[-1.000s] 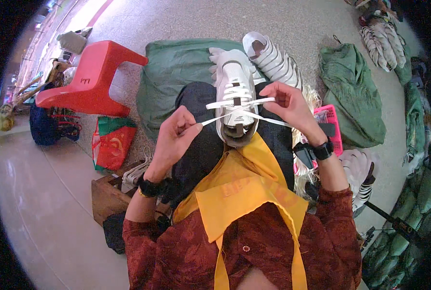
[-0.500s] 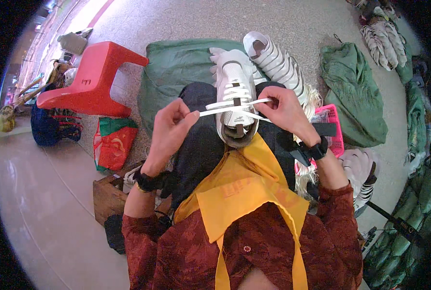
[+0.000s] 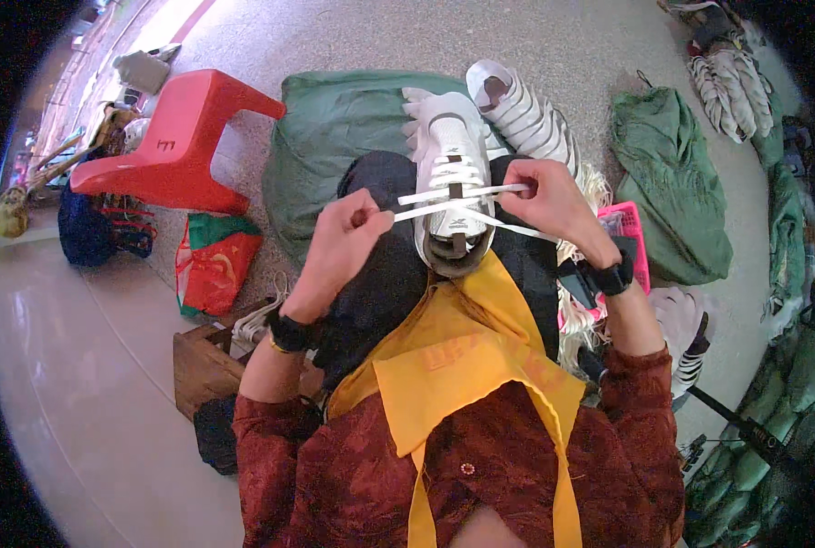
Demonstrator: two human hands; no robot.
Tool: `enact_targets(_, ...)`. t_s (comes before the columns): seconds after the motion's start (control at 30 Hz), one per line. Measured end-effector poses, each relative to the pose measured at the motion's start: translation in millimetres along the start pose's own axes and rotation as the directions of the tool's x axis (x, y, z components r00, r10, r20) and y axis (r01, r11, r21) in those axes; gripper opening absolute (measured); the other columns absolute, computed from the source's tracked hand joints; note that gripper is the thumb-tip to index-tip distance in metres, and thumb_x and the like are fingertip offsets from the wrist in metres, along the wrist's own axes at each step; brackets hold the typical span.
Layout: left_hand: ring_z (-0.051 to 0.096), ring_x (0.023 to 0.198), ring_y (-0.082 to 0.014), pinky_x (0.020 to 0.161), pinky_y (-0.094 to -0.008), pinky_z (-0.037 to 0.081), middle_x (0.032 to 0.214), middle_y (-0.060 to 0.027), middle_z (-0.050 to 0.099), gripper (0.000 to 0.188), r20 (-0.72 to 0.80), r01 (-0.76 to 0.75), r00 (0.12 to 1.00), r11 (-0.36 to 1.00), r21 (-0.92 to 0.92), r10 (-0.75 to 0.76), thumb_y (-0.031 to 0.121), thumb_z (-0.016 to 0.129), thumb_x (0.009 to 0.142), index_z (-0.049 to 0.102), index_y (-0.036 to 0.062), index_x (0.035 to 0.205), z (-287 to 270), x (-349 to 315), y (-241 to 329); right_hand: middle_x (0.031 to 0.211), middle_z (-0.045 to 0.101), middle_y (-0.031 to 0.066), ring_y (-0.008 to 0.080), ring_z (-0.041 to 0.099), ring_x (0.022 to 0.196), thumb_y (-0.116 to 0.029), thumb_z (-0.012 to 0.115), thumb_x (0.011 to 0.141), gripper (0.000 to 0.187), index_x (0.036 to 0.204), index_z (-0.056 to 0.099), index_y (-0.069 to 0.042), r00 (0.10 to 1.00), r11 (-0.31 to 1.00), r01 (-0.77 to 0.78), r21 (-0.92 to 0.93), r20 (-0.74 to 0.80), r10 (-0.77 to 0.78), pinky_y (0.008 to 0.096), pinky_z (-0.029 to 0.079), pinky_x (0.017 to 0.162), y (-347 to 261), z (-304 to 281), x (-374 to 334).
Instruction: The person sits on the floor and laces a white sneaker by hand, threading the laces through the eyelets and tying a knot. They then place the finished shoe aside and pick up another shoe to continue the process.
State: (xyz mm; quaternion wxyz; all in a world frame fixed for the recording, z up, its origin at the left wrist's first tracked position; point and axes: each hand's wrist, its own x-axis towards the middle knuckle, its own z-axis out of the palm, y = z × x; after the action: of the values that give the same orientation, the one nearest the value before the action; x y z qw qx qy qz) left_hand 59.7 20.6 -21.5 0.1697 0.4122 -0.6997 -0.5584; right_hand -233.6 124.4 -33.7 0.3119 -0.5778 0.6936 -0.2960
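A white sneaker (image 3: 456, 151) lies between my knees, toe pointing away from me and its dark-lined opening towards me. White shoelace (image 3: 424, 211) threads through its eyelets and crosses above the tongue. My left hand (image 3: 345, 239), left of the shoe, pinches one lace strand between thumb and fingertips. On the other side, my right hand (image 3: 554, 203) pinches another strand, pulled out nearly level. A further length of lace slants down to the right beneath my right hand. Both hands are close to the shoe's opening, and the strands between them look taut.
Stacked white shoe uppers (image 3: 528, 114) rest beyond the sneaker, near a green sack (image 3: 334, 119). To the right are a pink basket (image 3: 640, 239) and another green sack (image 3: 672, 183). A red plastic chair (image 3: 174, 137), a red-green bag (image 3: 217, 260) and a wooden box (image 3: 197, 370) stand left.
My hands and the sneaker have shifted slightly right in the picture. A longer length of lace now shows beneath my right hand, reaching farther right.
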Motion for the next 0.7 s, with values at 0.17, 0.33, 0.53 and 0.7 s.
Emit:
enact_targets(0.17, 0.035, 0.060, 0.0004, 0.051, -0.0219, 0.024, 0.067, 0.0120, 0.039, 0.026, 0.116, 0.160, 0.983, 0.970, -0.181, -0.140, 0.018, 0.061, 0.096, 0.050, 0.0130, 0.074, -6.8, -2.6, 4.9, 0.061, 0.058, 0.0067, 0.0127, 0.054, 0.057, -0.020, 0.073, 0.078, 0.020, 0.076, 0.066, -0.001, 1.000, 0.999, -0.015, 0.047, -0.001, 0.015, 0.0325, 0.043, 0.053, 8.2, 6.5, 0.8)
enact_targets(0.33, 0.035, 0.060, 0.0009, 0.052, -0.0218, 0.024, 0.068, 0.0124, 0.040, 0.024, 0.113, 0.224, 0.973, 0.932, -0.285, -0.199, 0.015, 0.061, 0.093, 0.049, 0.0134, 0.072, -6.3, -4.3, -1.1, 0.065, 0.060, 0.0038, 0.0098, 0.054, 0.060, -0.020, 0.076, 0.082, 0.021, 0.079, 0.068, -0.001, 1.000, 0.991, -0.011, 0.136, 0.003, 0.011, 0.0293, 0.044, 0.055, 7.0, 8.7, -1.0)
enact_targets(0.53, 0.033, 0.064, -0.0004, 0.056, -0.0214, 0.025, 0.069, 0.0113, 0.037, 0.025, 0.047, 0.220, 0.975, 0.946, -0.240, -0.215, 0.011, 0.062, 0.092, 0.047, 0.0110, 0.073, 1.0, -10.3, 3.0, 0.076, 0.064, -0.0024, 0.0059, 0.055, 0.066, -0.012, 0.074, 0.089, 0.010, 0.087, 0.070, -0.003, 0.998, 0.917, 0.035, 0.397, -0.055, -0.014, 0.0248, 0.045, 0.058, 22.9, 13.5, -4.0)
enact_targets(0.7, 0.034, 0.066, -0.0009, 0.058, -0.0207, 0.027, 0.073, 0.0099, 0.036, 0.023, -0.009, 0.077, 0.997, 0.979, -0.188, -0.080, 0.007, 0.065, 0.093, 0.045, 0.0103, 0.082, 1.7, -16.3, -5.0, 0.082, 0.065, -0.0031, 0.0039, 0.057, 0.070, -0.005, 0.072, 0.090, 0.006, 0.096, 0.070, -0.004, 0.990, 0.798, -0.031, 0.602, -0.091, 0.108, 0.0206, 0.047, 0.061, 12.9, 7.9, -13.8)
